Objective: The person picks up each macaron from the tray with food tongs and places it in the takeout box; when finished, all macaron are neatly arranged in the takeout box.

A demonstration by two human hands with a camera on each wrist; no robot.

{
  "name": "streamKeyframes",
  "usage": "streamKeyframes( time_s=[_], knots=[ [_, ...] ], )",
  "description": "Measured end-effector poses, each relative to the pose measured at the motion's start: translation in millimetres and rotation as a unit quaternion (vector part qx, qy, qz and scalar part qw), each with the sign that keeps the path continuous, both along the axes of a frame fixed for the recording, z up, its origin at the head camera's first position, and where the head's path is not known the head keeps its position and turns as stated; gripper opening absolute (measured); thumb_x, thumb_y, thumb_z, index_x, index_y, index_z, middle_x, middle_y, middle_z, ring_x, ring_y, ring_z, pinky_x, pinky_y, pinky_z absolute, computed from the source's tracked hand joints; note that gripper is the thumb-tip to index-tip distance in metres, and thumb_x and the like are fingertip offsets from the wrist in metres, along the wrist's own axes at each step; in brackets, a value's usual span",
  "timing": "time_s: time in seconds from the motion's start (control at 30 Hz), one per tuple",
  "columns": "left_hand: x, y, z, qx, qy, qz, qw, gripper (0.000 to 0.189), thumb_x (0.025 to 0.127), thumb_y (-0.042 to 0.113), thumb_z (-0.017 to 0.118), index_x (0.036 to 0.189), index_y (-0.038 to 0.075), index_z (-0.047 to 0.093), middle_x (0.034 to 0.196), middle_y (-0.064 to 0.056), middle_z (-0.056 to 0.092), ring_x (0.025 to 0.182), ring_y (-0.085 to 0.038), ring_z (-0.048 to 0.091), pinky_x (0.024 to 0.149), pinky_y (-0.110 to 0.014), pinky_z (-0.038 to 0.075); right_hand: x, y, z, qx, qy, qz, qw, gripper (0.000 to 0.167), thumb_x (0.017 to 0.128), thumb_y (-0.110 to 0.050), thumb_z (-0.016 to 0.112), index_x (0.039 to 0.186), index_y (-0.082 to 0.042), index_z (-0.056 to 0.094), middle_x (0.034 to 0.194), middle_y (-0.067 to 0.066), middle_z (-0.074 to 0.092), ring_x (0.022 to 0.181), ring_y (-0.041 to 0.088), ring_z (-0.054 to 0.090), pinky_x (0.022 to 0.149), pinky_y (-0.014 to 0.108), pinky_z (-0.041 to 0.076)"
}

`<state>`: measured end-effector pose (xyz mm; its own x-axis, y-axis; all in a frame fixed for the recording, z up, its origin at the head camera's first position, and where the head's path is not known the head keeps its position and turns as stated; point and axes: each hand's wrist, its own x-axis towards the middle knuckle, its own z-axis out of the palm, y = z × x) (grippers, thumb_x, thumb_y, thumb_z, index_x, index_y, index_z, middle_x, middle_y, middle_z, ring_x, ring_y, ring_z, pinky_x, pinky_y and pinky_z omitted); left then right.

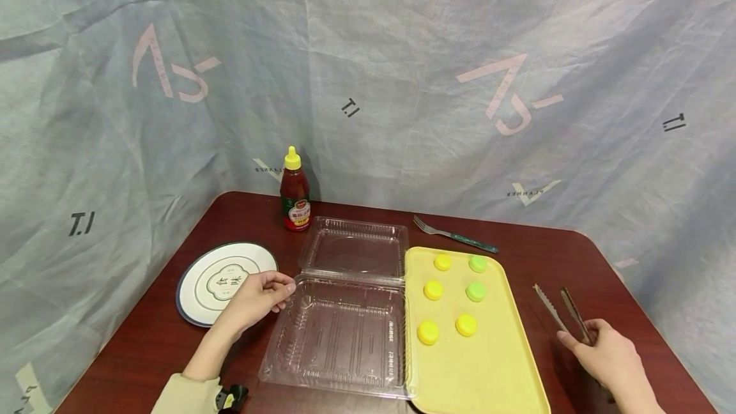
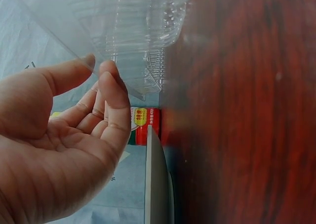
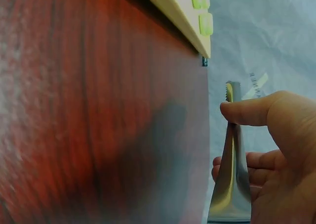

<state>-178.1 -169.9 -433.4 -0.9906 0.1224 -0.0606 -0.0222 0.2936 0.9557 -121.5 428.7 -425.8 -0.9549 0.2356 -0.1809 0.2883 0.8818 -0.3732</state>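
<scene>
A clear plastic clamshell box (image 1: pixel 339 337) lies opened out on the table, its other half (image 1: pixel 356 248) toward the back. My left hand (image 1: pixel 253 302) pinches the box's near-half rim at its back left corner, thumb and forefinger at the thin edge (image 2: pixel 59 43) in the left wrist view. On the right, my right hand (image 1: pixel 612 353) holds metal tongs (image 1: pixel 550 307), thumb along one arm and fingers at the other. The tongs' toothed tips stand apart with nothing between them. Small round yellow cakes (image 1: pixel 428 332) and green cakes (image 1: pixel 476 291) sit on a yellow tray (image 1: pixel 483 379).
A white plate (image 1: pixel 198 273) with a blue rim lies left of the box, close by my left hand. Behind stands a red sauce bottle (image 1: pixel 296 200) with a yellow cap. A fork (image 1: pixel 460 238) lies behind the tray. Grey cloth (image 1: pixel 391 82) hangs around the table.
</scene>
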Motion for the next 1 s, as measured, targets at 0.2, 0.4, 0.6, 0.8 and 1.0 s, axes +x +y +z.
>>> streamKeyframes(
  time_s=[0.2,0.4,0.6,0.8,1.0],
  knots=[
    [0.6,-0.4,0.6,0.005,-0.001,-0.004,1.0,0.018,0.095,0.008,0.065,0.105,-0.007,0.065,0.08,-0.008,0.063,0.069,-0.018,0.059,0.062,-0.028,0.054,-0.4,2.8,9.3,0.005,0.047,0.017,0.9987,0.08,0.094,-0.051,0.063,0.124,0.02,0.042,0.092,0.02,0.063,0.088,0.042,0.061,0.07,0.056,0.049],
    [0.7,-0.3,0.3,0.007,0.002,-0.008,0.9999,0.018,0.095,0.007,0.065,0.105,-0.008,0.065,0.08,-0.008,0.062,0.069,-0.018,0.058,0.062,-0.029,0.054,-4.5,8.6,21.8,0.011,0.081,0.028,0.9963,0.074,0.095,-0.052,0.062,0.126,0.013,0.045,0.096,0.021,0.064,0.089,0.042,0.06,0.068,0.054,0.047],
    [0.8,-0.3,-0.3,0.007,0.002,-0.007,0.9999,0.017,0.095,0.007,0.065,0.105,-0.008,0.065,0.08,-0.007,0.062,0.069,-0.018,0.058,0.061,-0.028,0.054,-13.5,7.0,37.5,0.016,0.119,0.049,0.9915,0.064,0.095,-0.046,0.064,0.126,0.009,0.05,0.094,0.02,0.066,0.089,0.043,0.061,0.068,0.057,0.045],
    [0.2,0.7,-1.2,0.008,0.002,-0.009,0.9999,0.017,0.095,0.007,0.065,0.105,-0.007,0.064,0.08,-0.007,0.062,0.069,-0.018,0.058,0.061,-0.027,0.053,-23.5,5.5,51.5,0.019,0.122,0.07,0.9898,0.065,0.095,-0.046,0.064,0.129,0.008,0.049,0.095,0.02,0.067,0.092,0.046,0.06,0.069,0.058,0.045],
    [-0.4,0.4,-0.2,0.005,0.001,-0.004,1.0,0.016,0.095,0.006,0.065,0.104,-0.008,0.065,0.079,-0.008,0.062,0.068,-0.017,0.058,0.061,-0.027,0.054,-38.8,-1.1,49.9,0.027,0.135,0.087,0.9866,0.063,0.093,-0.048,0.067,0.126,0.004,0.055,0.092,0.013,0.068,0.085,0.034,0.063,0.063,0.05,0.046]
  ],
)
